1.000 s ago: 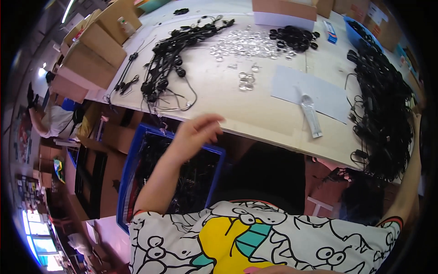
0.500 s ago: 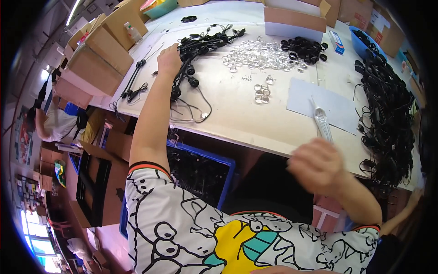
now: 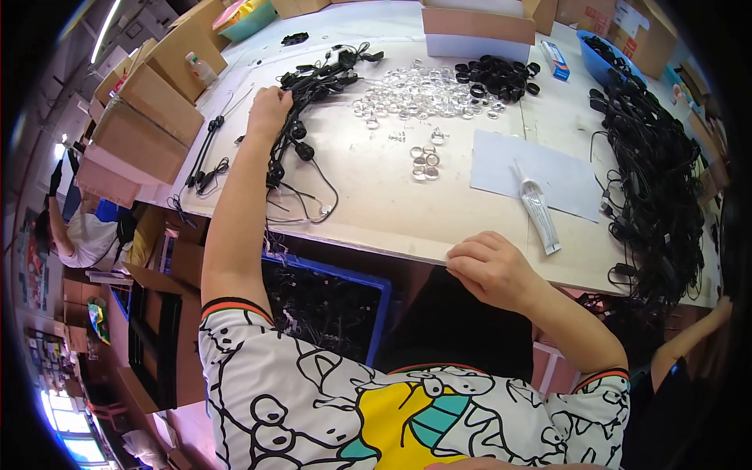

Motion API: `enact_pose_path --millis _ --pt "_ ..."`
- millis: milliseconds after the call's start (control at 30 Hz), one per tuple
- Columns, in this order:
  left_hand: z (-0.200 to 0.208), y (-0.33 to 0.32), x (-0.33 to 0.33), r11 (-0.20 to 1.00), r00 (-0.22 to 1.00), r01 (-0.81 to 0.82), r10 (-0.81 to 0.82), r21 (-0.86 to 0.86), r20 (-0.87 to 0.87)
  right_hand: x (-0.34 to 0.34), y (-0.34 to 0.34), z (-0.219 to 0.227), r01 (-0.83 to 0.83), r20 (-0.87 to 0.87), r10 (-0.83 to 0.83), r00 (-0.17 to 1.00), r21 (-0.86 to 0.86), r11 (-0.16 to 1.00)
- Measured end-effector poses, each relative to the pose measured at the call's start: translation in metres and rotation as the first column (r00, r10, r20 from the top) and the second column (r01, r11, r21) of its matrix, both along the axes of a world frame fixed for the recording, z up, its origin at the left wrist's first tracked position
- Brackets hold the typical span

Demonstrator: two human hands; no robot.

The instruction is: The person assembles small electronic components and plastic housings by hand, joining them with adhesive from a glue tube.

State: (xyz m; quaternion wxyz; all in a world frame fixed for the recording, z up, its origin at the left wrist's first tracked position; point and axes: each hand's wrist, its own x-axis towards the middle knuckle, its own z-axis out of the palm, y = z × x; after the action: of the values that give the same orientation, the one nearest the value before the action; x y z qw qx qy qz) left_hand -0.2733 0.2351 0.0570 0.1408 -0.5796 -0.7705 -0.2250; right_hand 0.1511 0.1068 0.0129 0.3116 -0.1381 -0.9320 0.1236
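A workshop, shown by heaped black cables [image 3: 317,82], clear discs [image 3: 423,94] and cardboard boxes [image 3: 478,28] on a worktable [image 3: 384,207]

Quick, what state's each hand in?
Left hand: curled at black cables; grip unclear.
Right hand: loosely curled by the table edge, nothing visibly held.

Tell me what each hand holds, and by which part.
Left hand: at the black cables, any hold hidden; right hand: nothing visibly held.
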Motion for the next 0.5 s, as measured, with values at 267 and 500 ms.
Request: enact_pose_path --millis 267,500 --pt "0.059 -0.077 0.009 0.920 0.910 0.190 -0.296 0.344 0.289 0.009 -0.003 0.016 0.102 -0.079 -0.100 0.992 0.018 0.995" --pt "0.089 -0.181 0.073 0.782 0.677 0.582 -0.618 0.223 0.398 0.003 -0.025 0.116 0.473 -0.303 -0.382 0.873 0.331 0.817"
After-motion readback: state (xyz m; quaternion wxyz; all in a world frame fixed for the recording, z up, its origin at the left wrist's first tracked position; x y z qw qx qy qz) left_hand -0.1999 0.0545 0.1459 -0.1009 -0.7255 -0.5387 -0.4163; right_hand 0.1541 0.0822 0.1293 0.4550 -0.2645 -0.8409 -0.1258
